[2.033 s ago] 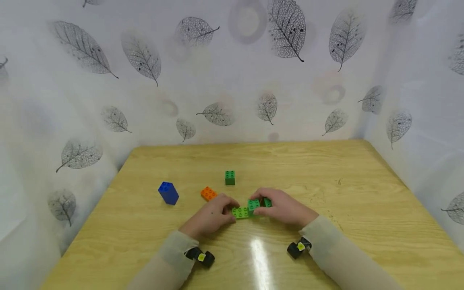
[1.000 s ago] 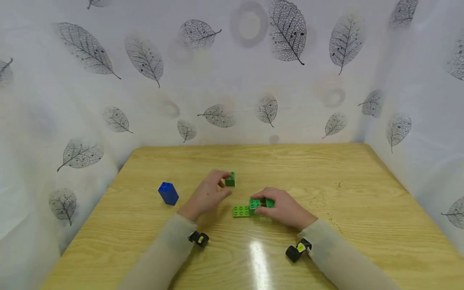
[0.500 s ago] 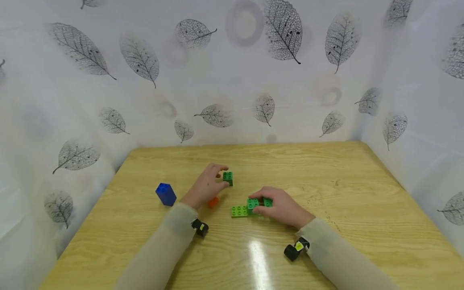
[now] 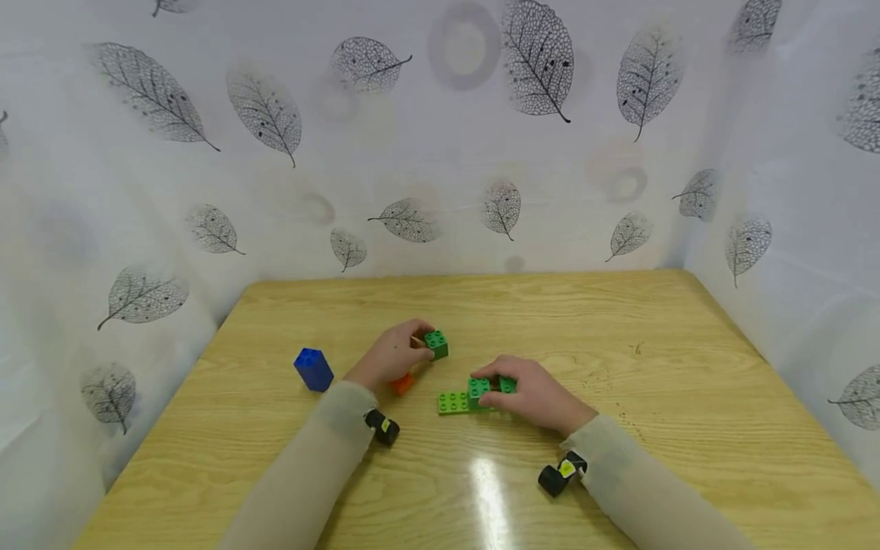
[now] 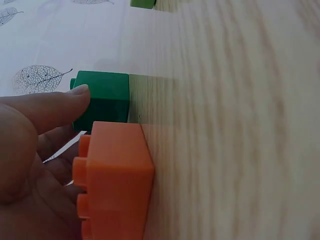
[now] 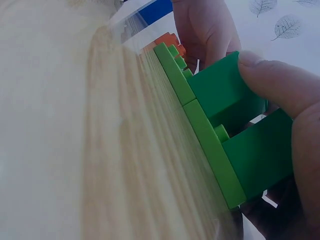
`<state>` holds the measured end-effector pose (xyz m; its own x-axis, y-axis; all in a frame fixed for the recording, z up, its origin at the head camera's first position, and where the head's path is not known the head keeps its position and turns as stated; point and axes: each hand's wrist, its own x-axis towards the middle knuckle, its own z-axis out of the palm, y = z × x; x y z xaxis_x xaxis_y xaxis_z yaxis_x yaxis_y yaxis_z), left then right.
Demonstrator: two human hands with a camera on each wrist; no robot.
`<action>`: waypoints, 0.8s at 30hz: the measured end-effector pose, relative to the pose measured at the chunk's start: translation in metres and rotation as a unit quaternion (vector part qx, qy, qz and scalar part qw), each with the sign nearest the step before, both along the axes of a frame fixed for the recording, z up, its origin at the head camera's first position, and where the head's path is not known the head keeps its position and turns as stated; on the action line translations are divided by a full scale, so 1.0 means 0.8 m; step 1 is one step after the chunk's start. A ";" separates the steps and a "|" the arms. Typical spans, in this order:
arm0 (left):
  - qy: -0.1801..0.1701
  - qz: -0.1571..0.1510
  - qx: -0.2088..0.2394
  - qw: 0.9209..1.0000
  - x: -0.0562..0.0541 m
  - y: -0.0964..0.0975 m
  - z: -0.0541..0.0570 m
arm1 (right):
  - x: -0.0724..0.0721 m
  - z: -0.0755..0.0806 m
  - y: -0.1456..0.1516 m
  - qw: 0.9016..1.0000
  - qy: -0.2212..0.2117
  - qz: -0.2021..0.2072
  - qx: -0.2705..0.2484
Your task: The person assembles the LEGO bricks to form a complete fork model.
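Note:
My left hand (image 4: 392,355) pinches a dark green building block (image 4: 436,345) with four studs on top. In the left wrist view the thumb presses one side of this block (image 5: 102,100), and an orange brick (image 5: 117,182) lies close in front. My right hand (image 4: 532,395) grips a green block (image 4: 479,392), its thumb on the near face. That block is seated on light green bricks (image 4: 452,402) lined up end to end, as the right wrist view shows. A second green block (image 6: 260,155) stands on the same row, partly hidden by the right hand.
A tall blue block (image 4: 313,370) stands to the left on the wooden table (image 4: 584,313). Part of the orange brick (image 4: 402,384) is under the left hand in the head view. A white leaf-patterned sheet (image 4: 440,153) surrounds the table's back and sides.
The left hand left the light green bricks, reached back to the lone dark green block and took hold of it. That block has turned slightly and shifted nearer. The right hand has stayed in place.

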<state>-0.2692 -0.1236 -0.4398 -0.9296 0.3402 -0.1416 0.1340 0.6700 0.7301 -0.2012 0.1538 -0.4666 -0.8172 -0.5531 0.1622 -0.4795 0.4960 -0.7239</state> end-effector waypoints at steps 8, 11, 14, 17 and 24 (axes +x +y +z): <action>-0.009 0.008 -0.011 1.000 0.001 0.002 -0.002 | 0.000 0.000 0.000 1.000 0.005 -0.004 0.006; -0.007 0.009 -0.018 1.000 0.002 0.003 0.000 | -0.001 -0.002 0.000 1.000 0.004 -0.005 0.008; -0.003 0.008 -0.025 1.000 0.005 0.004 0.001 | 0.000 -0.003 0.000 1.000 0.001 -0.007 0.010; 0.007 0.005 -0.031 0.999 0.009 0.003 0.003 | 0.000 -0.002 0.000 1.000 -0.002 -0.009 0.009; 0.033 -0.025 -0.011 0.999 0.028 -0.001 0.005 | 0.001 -0.001 0.001 1.000 -0.004 -0.010 0.009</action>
<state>-0.2468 -0.1243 -0.4357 -0.9194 0.3833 -0.0885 0.2147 0.6774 0.7036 -0.2005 0.1545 -0.4676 -0.8297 -0.5390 0.1455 -0.4629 0.5185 -0.7189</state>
